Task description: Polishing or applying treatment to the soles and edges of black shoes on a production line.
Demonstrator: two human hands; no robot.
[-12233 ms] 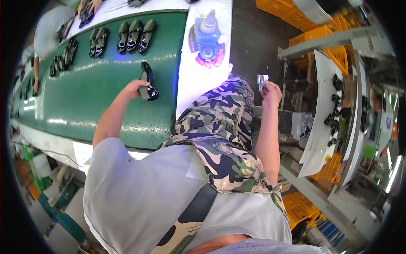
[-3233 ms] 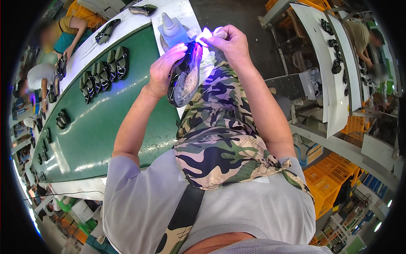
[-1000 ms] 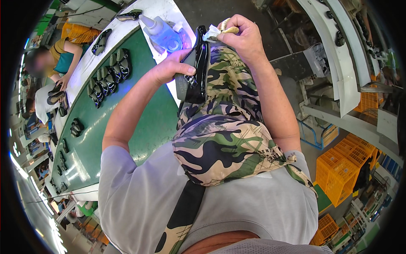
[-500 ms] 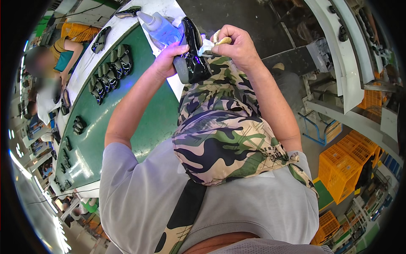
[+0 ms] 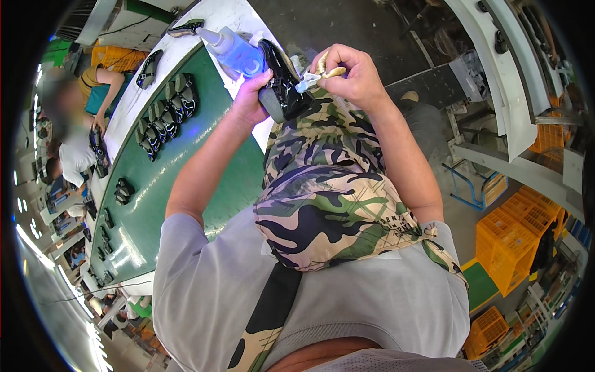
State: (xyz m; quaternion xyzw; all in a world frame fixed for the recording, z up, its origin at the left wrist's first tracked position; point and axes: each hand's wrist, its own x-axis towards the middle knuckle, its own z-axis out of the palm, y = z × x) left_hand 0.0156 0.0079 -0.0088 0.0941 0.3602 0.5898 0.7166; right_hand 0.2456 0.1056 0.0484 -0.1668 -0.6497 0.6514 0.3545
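Note:
A glossy black shoe (image 5: 289, 93) with a grey sole hangs tilted over my lap, gripped at its left side by my left hand (image 5: 250, 100). My right hand (image 5: 358, 75) pinches a pale, crumpled cloth (image 5: 308, 82) against the right side of the shoe. Cream-coloured material (image 5: 334, 72) covers or sits at its fingertips; which, I cannot tell. Just behind the shoe stands a translucent squeeze bottle (image 5: 237, 52) with a nozzle, lit blue-violet.
Several black shoes (image 5: 166, 118) lie in a row on the green conveyor belt (image 5: 204, 146). More shoes rest on its white rim (image 5: 127, 93). A co-worker (image 5: 93, 93) sits across at the left. Yellow crates (image 5: 509, 232) stand at my right, near a blue metal frame (image 5: 468, 189).
The shoe has tipped a little, its upper end lower, and the cloth has shifted slightly down along its side. At the left, the co-worker's hand now reaches a shoe on the rim.

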